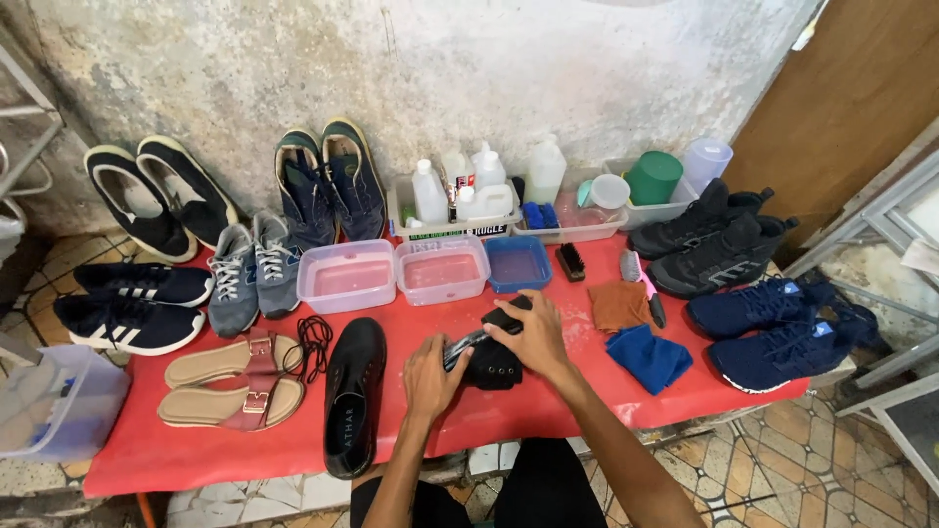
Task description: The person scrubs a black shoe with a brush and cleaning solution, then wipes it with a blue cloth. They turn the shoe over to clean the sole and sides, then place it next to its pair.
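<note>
- On the red-covered table (548,411), near its front edge at the middle, a black lace-up shoe (494,360) is laid on its side and is gripped by both hands.
- The shoe is seen as dark, matte leather or leather-like material, with small eyelets showing on the part turned to the camera; its full outline is hidden under the hands.
- The right hand (536,334) is pressed over the top of the shoe, fingers curled down around it.
- The left hand (430,376) is closed on the shoe's near end, fingers wrapped around a glossy dark strip there; whether that strip is the sole edge or a tool cannot be told.
- Just left of the hands, a matching black shoe (354,391) is set upright, smooth and faintly shiny, with a rounded toe.
- Behind the hands, three shallow plastic tubs are lined up: two translucent pink ones (347,276) (442,270) and a smaller blue one (518,264), all rectangular with soft corners.
- To the right, a folded rust-brown cloth (620,305) and a crumpled blue cloth (648,356) are laid, both soft and nappy.
- At the left, tan flat sandals (230,383) with maroon buckled straps are placed beside a coil of black laces (313,342).
</note>
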